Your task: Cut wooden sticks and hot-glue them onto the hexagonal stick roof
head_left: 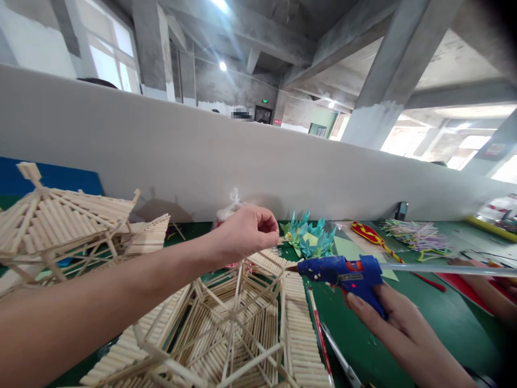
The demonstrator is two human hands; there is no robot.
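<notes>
My right hand [398,323] grips a blue hot glue gun [343,272] with a clear glue stick [448,268] in its back; a small red light shows on its side. The gun's nozzle is at the upper right corner of a pavilion-like model [305,328] made of thin wooden sticks. Above the model's far side, my left hand [250,229] is closed in a pinch. Whatever lies between its fingertips is too small or hidden to make out. The model's open frame shows crossing sticks over a slatted inside.
A roofed stick model [64,215] stands at left. Blue-green folded paper pieces [309,237], a red-and-yellow ornament [367,234] and pale paper strips [418,237] lie farther back. Scissors [339,355] and a red pencil [321,339] lie right of the model. Another person's hand [470,269] is at right. A white partition [194,161] borders the table.
</notes>
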